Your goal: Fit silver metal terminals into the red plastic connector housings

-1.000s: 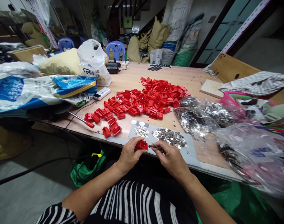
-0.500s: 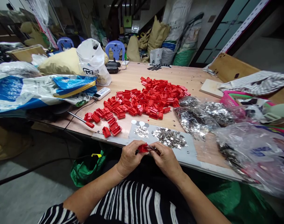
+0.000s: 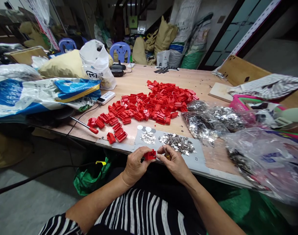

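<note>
My left hand (image 3: 137,164) is closed on a small red plastic case (image 3: 150,155), pinched between thumb and fingers above the table's front edge. Its open, box-like side shows. Close by on the right, my right hand (image 3: 173,163) is closed around a thin metal tool (image 3: 167,155) with a yellowish part; the fingers hide most of it. Its thumb and index finger come up to the case's right end, and whether they pinch a small piece there I cannot tell. Just beyond the hands, small metal pieces lie in a bright pile (image 3: 148,137) and a darker pile (image 3: 177,143) on a grey mat (image 3: 200,158).
A large heap of red cases (image 3: 161,101) spreads over the table (image 3: 136,73). Plastic bags of metal parts (image 3: 202,125) lie at right. A red-handled rod (image 3: 84,125) juts past the left edge near a white device (image 3: 106,98). Sacks (image 3: 70,67) crowd the left.
My right hand has drawn slightly right, away from the red case. The tool, which pointed into the case, is now tipped up within my fingers. More of the case shows in my left hand.
</note>
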A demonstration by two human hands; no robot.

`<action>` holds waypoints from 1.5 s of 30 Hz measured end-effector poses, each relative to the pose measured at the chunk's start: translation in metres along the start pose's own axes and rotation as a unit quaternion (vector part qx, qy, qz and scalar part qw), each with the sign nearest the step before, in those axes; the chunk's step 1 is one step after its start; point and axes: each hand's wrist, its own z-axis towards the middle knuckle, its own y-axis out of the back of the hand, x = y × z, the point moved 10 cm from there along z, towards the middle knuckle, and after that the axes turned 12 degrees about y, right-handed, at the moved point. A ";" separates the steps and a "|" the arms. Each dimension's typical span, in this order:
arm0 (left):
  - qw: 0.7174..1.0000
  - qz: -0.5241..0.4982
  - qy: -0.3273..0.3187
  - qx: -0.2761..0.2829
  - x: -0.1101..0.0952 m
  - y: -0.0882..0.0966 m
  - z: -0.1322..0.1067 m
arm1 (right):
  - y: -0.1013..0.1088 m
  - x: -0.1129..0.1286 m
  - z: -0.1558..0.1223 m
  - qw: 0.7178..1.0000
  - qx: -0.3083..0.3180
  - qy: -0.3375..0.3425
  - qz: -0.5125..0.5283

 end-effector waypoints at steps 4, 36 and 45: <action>1.000 -0.015 0.010 0.020 0.003 -0.004 -0.001 | -0.009 -0.004 0.001 1.000 0.013 -0.005 0.013; 0.972 -0.178 0.155 0.003 0.057 0.005 -0.001 | 0.001 -0.021 0.026 0.993 0.024 -0.047 -0.110; 0.979 -0.127 0.158 -0.012 0.061 0.015 0.006 | -0.008 -0.025 0.054 0.932 0.077 -0.036 -0.353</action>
